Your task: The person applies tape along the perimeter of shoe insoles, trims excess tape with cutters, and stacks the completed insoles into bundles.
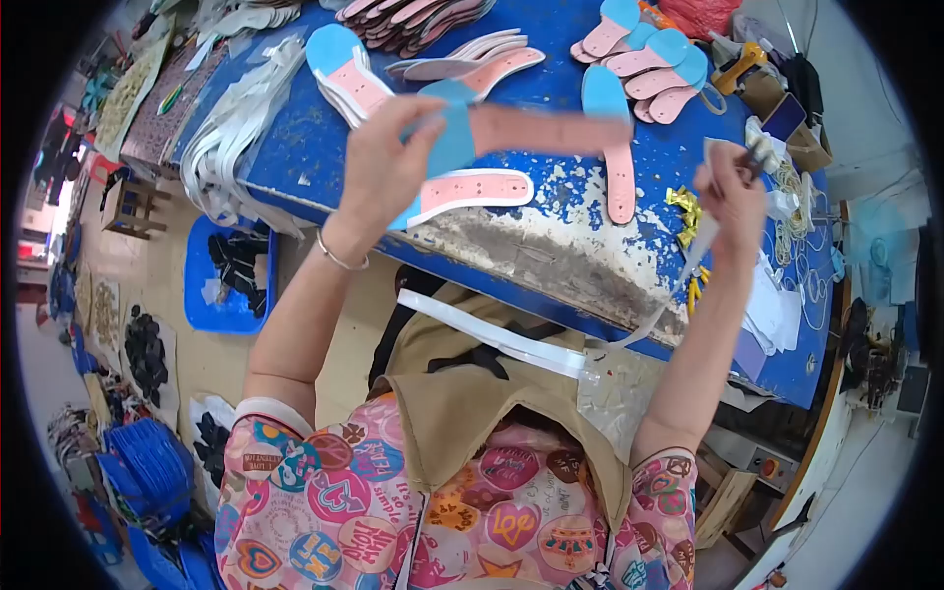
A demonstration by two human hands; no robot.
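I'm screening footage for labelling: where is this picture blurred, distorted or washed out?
Head view: fisheye bending with black corners; the pink part of the held insole is smeared, likely motion blur; the right hand looks softer than the left hand; the far-left edge is washed out; the printed shirt reads fairly crisply.

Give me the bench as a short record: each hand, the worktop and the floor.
Left hand: holds a blue-and-pink insole raised above the table, motion-blurred
Right hand: raised at the table's right side; a pale strip runs down from it
At right fingers: a small dark item, too blurred to name
Blue table: white-edged insole near the left hand; stacked insoles at the far side
Table's left end: white strips draped over the edge
Floor, left: blue bin with dark pieces inside
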